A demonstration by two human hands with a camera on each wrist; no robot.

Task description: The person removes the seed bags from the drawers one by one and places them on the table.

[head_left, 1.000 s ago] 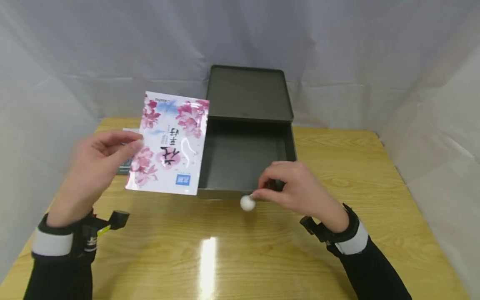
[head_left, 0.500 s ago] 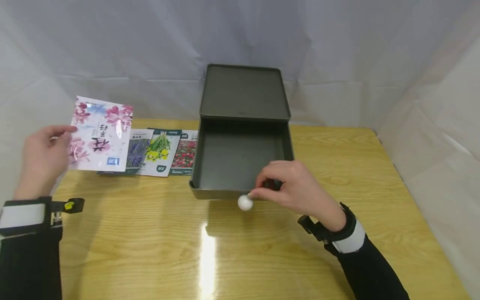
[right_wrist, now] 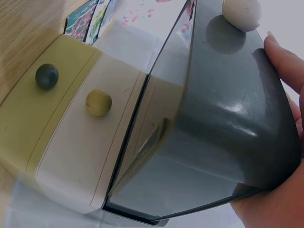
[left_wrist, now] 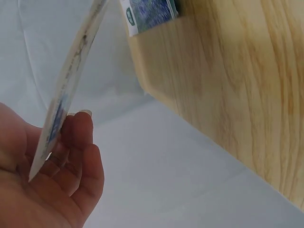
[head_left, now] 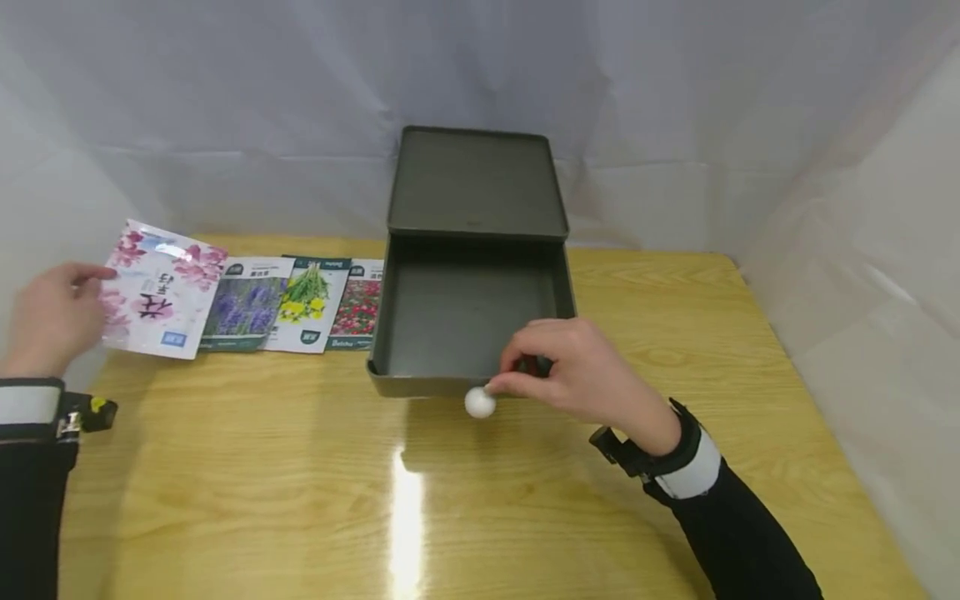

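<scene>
Pinching one pouch (head_left: pixel 161 292), left hand (head_left: pixel 56 315), gripping one drawer (head_left: pixel 427 387), right hand (head_left: pixel 570 367), three packets (head_left: pixel 306 308) nearby

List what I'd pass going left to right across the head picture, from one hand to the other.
Left hand, pink-flowered packet, purple-flowered packet, yellow-flowered packet, red-flowered packet, dark grey drawer, right hand.

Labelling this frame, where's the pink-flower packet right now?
In the head view, the pink-flower packet is at the left, held in the person's left grip, just left of the purple-flower packet. The left wrist view shows it nearly edge-on.
</scene>
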